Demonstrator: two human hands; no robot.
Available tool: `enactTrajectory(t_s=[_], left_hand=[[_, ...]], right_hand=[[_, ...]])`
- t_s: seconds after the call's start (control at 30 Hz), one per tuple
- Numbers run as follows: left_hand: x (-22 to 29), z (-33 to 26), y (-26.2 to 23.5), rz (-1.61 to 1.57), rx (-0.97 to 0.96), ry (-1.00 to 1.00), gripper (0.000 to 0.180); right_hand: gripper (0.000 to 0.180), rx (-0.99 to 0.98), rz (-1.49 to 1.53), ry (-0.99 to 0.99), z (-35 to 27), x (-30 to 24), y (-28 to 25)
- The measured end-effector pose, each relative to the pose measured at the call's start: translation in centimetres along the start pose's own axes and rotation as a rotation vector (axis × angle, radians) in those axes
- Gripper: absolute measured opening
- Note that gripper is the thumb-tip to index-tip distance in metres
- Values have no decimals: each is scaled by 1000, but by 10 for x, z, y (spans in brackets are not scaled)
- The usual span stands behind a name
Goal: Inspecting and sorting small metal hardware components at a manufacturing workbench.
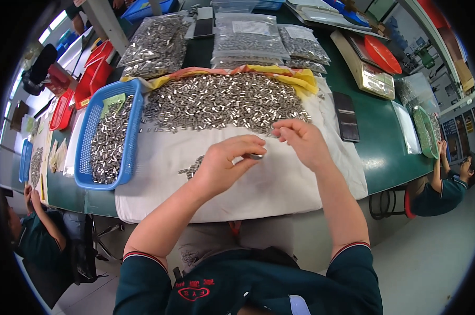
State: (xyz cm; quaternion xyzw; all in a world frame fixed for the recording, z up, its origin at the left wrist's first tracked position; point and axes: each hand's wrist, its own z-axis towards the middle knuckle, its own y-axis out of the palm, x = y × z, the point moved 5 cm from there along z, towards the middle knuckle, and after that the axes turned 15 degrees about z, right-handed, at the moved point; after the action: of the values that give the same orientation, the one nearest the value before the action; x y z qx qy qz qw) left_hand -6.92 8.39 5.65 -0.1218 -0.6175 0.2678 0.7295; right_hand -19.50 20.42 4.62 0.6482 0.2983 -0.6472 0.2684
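A wide heap of small shiny metal cylinders (222, 100) lies on a white cloth (279, 194). My left hand (229, 160) is over the middle of the cloth, fingers curled and thumb pressed against a small metal piece (255, 156). Close to the heap's front right edge, my right hand (303, 140) has its thumb and fingertips pinched together. Whatever is between them is too small to make out. A little group of loose cylinders (193, 167) sits beside my left wrist, partly hidden by it.
On the left stands a blue basket (131, 142) of cylinders. Yellow-red cloth (298, 79) edges the heap's back, with filled plastic bags (248, 37) behind. A black phone-like case (345, 118) and a scale (371, 79) are at right. Co-workers (445, 184) sit on both sides.
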Motion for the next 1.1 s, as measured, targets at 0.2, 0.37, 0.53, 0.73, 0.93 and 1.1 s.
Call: enactTrajectory(t_s=[0.2,0.37,0.53,0.73,0.93,1.1], left_hand=[[-25,-9,-60,330,314,126,22],[-49,-18,-77,205,406,69,21],[-55,-25,-71,273,374,92,25],[-49,-24,-67,241,299,30,35],[-64,-21,-61,-62,92,-83,46],[-71,-23,-57,-309,58,-143,45]], right_hand=[[14,-170,400,226,30,9,85],[15,-243,597,266,47,13,118],[13,-264,736,427,47,32,119],[10,-275,694,398,43,34,110],[7,-339,655,271,38,20,107],[8,-318,541,198,35,10,107]])
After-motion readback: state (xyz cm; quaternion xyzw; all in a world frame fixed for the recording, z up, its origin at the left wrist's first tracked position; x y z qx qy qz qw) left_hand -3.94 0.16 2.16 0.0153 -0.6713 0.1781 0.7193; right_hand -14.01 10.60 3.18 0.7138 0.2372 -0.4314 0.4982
